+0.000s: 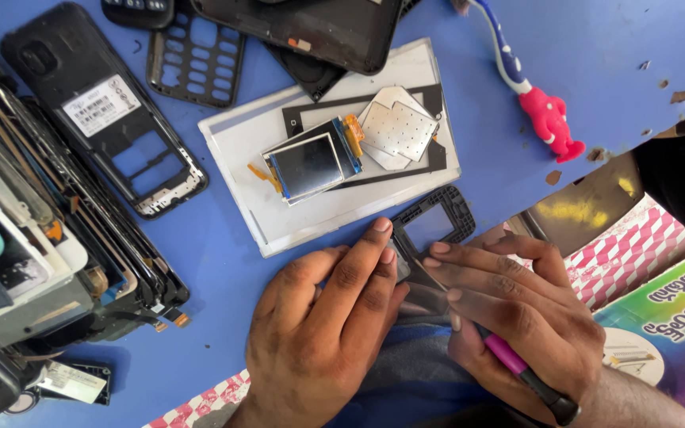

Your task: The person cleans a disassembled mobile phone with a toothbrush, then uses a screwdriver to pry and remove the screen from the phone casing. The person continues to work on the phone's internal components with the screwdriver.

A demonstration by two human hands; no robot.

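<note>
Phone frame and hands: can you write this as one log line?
left hand: presses black phone frame | right hand: holds pink-handled tool, touches frame | nearby: small display modules on white panel | surface: blue table

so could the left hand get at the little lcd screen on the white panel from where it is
Probably yes. The left hand rests on the black phone frame just below the white panel, and the small screen lies uncovered on top with nothing between them. The hand would have to let go of the frame first.
</note>
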